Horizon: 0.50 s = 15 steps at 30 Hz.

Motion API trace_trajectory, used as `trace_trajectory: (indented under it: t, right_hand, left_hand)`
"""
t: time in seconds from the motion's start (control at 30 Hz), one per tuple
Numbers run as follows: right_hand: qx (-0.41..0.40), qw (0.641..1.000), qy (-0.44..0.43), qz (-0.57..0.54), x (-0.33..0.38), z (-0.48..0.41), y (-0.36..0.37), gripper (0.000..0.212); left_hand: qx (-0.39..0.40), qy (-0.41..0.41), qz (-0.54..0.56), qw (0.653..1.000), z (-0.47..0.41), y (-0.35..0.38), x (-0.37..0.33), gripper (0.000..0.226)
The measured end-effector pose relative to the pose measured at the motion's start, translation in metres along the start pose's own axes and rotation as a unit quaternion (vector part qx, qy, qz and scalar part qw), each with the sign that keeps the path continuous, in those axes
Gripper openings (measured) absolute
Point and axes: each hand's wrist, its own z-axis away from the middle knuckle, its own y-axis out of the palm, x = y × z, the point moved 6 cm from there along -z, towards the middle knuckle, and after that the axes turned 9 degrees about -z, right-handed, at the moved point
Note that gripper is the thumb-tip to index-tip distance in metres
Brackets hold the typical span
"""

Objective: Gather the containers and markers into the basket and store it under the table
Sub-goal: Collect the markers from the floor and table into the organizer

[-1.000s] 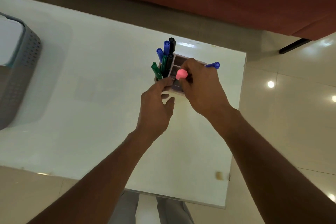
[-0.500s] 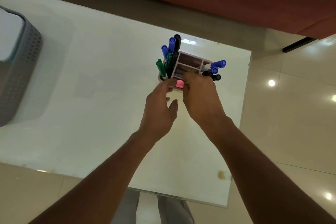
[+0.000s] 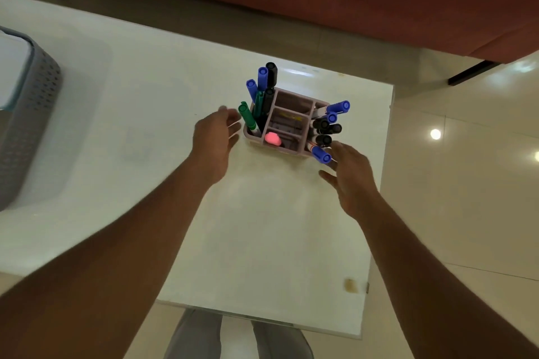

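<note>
Head view: both hands out over the bench (image 3: 262, 242), nothing in either. Left hand (image 3: 214, 137) open, fingers spread and motion-blurred. Right hand (image 3: 353, 181) open too, fingers splayed, palm down.

Compartmented organiser (image 3: 291, 102) stands on the bench between the 2 hands, slightly ahead of them. Left hand's fingertips are just beside its left wall, next to a green marker (image 3: 247, 119) leaning out toward that hand. Contact: can't tell, blur. Ahead of the green one, in the same end compartment, are blue markers (image 3: 262, 74) and a black marker (image 3: 271, 70), caps up.

Right hand's fingertips sit just beside a blue-capped marker (image 3: 320, 153) sticking out of the organiser's near right corner. Touching or not: can't tell. Ahead of the right hand, a cluster of black and blue caps (image 3: 323, 125) leans out over the right wall. Pink-capped marker (image 3: 273, 138) sits low in the near compartment, between the hands.

Grey perforated basket (image 3: 35, 108) is on the bench well to the left of the left hand, cut off by the frame edge. There's a pale thing inside, can't tell what. Grey trouser legs (image 3: 192, 335) show past the bench's near edge, between the forearms. Glossy tiled floor (image 3: 466, 183) is right of the right hand.
</note>
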Motion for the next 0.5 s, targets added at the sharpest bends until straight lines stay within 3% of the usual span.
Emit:
trace_trajectory:
  t: [0.07,0.2,0.4,0.5]
  right_hand:
    - [0.037,0.999,-0.005,-0.034,-0.004,-0.001,0.014,0.023]
    - [0.052,0.996,-0.011,-0.065,-0.003,0.001,0.029,0.031]
    - [0.054,0.996,-0.039,-0.062,-0.001,0.022,0.044,0.05]
    - [0.052,0.996,-0.046,-0.05,0.004,0.049,0.064,0.046]
  left_hand:
    - [0.054,-0.001,-0.012,0.998,-0.002,0.014,-0.003,0.03]
    - [0.075,0.015,-0.069,0.995,0.008,0.025,-0.008,0.026]
    - [0.052,0.008,-0.059,0.997,0.025,0.001,-0.013,0.014]
    - [0.056,0.011,-0.05,0.997,0.038,-0.024,-0.023,0.018]
